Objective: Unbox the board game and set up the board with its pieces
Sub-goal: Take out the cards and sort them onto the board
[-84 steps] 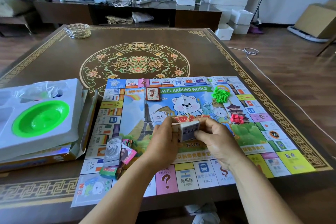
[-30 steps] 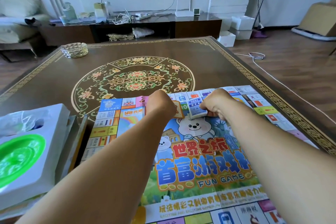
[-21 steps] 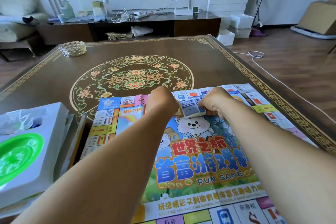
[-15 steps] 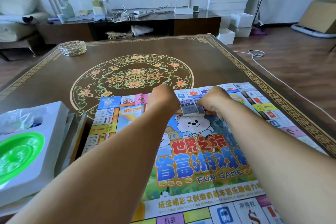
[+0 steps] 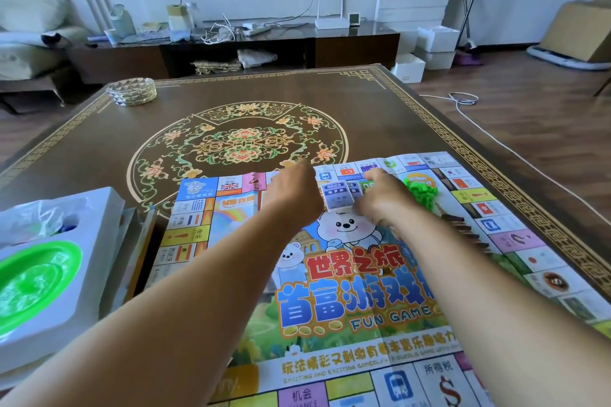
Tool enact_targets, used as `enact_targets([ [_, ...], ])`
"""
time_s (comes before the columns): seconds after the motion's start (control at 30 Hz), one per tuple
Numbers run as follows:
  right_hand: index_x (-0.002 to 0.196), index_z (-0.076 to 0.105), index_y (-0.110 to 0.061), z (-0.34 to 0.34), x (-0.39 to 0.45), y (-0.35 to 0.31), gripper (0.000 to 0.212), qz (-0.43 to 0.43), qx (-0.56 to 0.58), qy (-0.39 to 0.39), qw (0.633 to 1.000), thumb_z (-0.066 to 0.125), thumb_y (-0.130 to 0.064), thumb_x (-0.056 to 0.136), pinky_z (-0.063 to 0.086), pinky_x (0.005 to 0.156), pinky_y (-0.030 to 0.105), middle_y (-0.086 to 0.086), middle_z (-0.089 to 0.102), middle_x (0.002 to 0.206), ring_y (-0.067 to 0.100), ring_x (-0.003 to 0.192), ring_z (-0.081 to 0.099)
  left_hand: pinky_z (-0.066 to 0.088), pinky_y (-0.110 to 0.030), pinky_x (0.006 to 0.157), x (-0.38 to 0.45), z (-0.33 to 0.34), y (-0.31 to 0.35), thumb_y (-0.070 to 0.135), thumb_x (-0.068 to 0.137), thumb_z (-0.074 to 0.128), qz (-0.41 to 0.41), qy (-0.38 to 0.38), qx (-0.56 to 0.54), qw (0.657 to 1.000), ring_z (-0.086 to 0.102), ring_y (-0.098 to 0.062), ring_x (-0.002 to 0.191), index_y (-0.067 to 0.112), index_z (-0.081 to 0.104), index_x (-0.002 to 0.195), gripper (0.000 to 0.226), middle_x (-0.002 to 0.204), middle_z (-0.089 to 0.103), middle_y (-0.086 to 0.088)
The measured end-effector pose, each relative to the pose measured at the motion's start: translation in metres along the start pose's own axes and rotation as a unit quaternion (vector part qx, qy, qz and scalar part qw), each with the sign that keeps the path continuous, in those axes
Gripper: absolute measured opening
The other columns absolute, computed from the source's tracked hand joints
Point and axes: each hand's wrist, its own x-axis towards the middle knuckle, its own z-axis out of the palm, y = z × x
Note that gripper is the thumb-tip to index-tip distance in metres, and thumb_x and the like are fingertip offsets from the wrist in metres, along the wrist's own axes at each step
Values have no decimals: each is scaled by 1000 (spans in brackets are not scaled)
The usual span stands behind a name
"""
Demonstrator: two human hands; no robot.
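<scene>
Above the white cartoon bear (image 5: 345,229) on the colourful paper game board (image 5: 347,301), both hands flanked the blue-and-white card stack (image 5: 338,196): right hand (image 5: 383,200) pinched it, left hand's (image 5: 292,195) grip couldn't be made out.

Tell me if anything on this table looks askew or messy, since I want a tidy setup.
The blue cards between the hands are fanned unevenly, not squared into a stack. The paper board shows fold creases and does not lie quite flat. The green pieces sit in a loose heap.

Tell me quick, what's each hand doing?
Left hand: seen from behind, fingers hidden, cannot tell.
Right hand: holding the blue cards at the board's far side.
</scene>
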Motion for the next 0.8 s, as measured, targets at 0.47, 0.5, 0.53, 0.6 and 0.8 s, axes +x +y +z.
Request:
enact_targets([
  [0.47, 124, 56, -18, 26, 1, 18, 43, -29, -19, 80, 996, 66, -30, 83, 47, 83, 31, 6, 61, 121, 30, 109, 57, 47, -40, 93, -34, 37, 16, -2, 83, 56, 34, -69, 30, 997, 42, -28, 121, 14, 51, 127, 48, 129, 41, -7],
  [0.5, 128, 54, -19, 26, 2, 18, 46, -25, -29, 83, 996, 65, -30, 84, 46, 85, 32, 7, 59, 124, 31, 112, 55, 47, -40, 94, -34, 37, 17, -2, 82, 56, 42, -69, 35, 996, 41, -28, 122, 14, 50, 127, 48, 129, 41, -7],
  [0.53, 129, 53, -19, 27, 3, 18, 47, -21, -35, 87, 995, 64, -29, 85, 46, 86, 32, 8, 58, 126, 31, 113, 54, 46, -40, 94, -34, 38, 17, -2, 82, 56, 46, -68, 35, 996, 41, -28, 122, 14, 50, 128, 48, 129, 41, -7],
  [0.6, 127, 54, -18, 28, 4, 18, 45, -17, -43, 96, 994, 63, -29, 84, 46, 85, 33, 9, 58, 124, 32, 112, 54, 46, -40, 94, -34, 38, 17, -3, 82, 56, 48, -71, 28, 996, 40, -28, 124, 15, 48, 130, 52, 131, 40, -6],
  [0.8, 125, 51, -13, 28, 5, 19, 41, -15, -59, 102, 993, 60, -23, 87, 44, 87, 33, 13, 55, 126, 32, 114, 52, 47, -41, 95, -34, 39, 18, -3, 83, 55, 43, -71, 3, 997, 42, -28, 125, 19, 40, 139, 61, 135, 38, -8],
])
